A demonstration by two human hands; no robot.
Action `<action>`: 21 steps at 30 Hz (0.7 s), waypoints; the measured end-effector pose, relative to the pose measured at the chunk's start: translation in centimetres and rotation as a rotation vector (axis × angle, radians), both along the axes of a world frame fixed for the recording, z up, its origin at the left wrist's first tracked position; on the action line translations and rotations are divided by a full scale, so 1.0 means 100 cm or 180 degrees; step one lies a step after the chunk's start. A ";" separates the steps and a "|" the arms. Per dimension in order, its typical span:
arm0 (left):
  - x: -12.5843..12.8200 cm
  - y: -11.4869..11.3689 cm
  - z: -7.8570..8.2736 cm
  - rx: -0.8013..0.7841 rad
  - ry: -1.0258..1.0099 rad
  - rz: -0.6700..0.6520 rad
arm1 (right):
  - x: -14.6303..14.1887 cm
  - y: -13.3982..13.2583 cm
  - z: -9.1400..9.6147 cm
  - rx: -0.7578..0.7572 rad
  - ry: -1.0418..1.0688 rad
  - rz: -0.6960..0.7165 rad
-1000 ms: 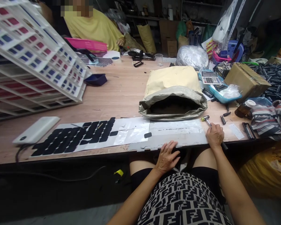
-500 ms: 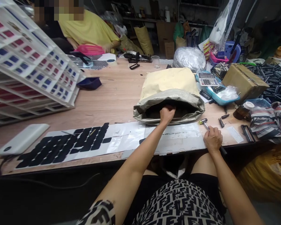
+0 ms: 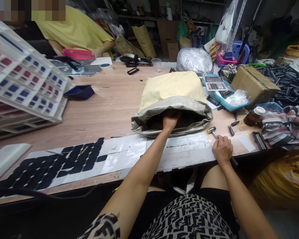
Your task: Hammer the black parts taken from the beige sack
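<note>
My left hand (image 3: 169,119) reaches into the dark mouth of a grey woven sack (image 3: 171,104) lying on the wooden table (image 3: 107,106); its fingers are hidden inside. My right hand (image 3: 222,150) rests at the table's front edge, closed round the handle of a small hammer (image 3: 212,131) whose head points toward the sack. A long white sheet (image 3: 129,154) lies along the front edge, with several black rectangular pieces (image 3: 54,164) laid in rows on its left part.
White racks of red and blue samples (image 3: 22,83) stand at left, a white flat device (image 3: 7,159) before them. A person in yellow (image 3: 74,30) sits across. A calculator (image 3: 214,83), cardboard box (image 3: 254,83), brown bottle (image 3: 254,116) and striped cloth (image 3: 284,124) crowd the right.
My left hand rose from my lap and went into the sack's mouth. The right hand stayed on the hammer. The view shifted right, so everything slid left.
</note>
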State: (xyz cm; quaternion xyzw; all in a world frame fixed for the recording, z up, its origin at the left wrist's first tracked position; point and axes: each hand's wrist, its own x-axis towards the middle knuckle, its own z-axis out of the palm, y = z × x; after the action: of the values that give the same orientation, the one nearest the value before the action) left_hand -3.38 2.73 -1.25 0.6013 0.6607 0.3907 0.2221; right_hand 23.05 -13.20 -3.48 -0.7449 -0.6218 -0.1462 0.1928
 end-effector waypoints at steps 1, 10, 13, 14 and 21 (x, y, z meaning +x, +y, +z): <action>-0.004 -0.018 -0.002 0.0077 -0.0210 -0.0128 | 0.000 0.000 0.000 -0.0001 0.0005 0.0001; 0.003 -0.104 -0.048 0.0449 0.0097 -0.1455 | 0.007 0.006 -0.003 0.0036 -0.0012 0.0023; 0.006 -0.099 -0.057 0.0465 0.0188 -0.1475 | 0.014 0.007 0.004 -0.0224 0.0172 0.0036; 0.006 -0.097 -0.057 0.0464 0.0172 -0.1467 | 0.017 0.006 0.007 -0.0335 0.0251 0.0000; 0.007 -0.098 -0.054 0.0482 0.0151 -0.1419 | 0.025 -0.019 0.020 -0.0684 0.0311 -0.0238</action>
State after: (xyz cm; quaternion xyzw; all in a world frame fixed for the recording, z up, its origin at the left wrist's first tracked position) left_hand -2.66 -7.06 -6.69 0.7563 0.4854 0.3661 0.2415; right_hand 25.54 -15.06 -1.51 -0.7902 -0.5955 -0.0493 0.1364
